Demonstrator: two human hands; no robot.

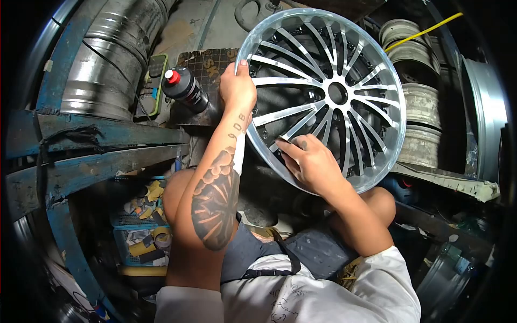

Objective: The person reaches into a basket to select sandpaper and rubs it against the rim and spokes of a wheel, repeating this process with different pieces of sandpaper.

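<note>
A multi-spoke alloy wheel (337,93) with bright spoke faces and black gaps leans over my knees, tilted toward me. My left hand (238,89) is closed round the left edge of its rim, thumb on top. At the lower left spokes, my right hand (313,164) presses its closed fingers down. A small dark folded piece, like sandpaper (282,140), shows at the fingertips; most of it is hidden under them. A black bottle with a red cap (186,90) stands just left of my left hand.
The bottle rests on a dark block (215,59) with printed letters. Left are metal drums (110,59), a blue frame (102,134) and a blue basket (137,242) of paper scraps. More rims (421,107) are stacked at the right, beside a yellow rod (425,31).
</note>
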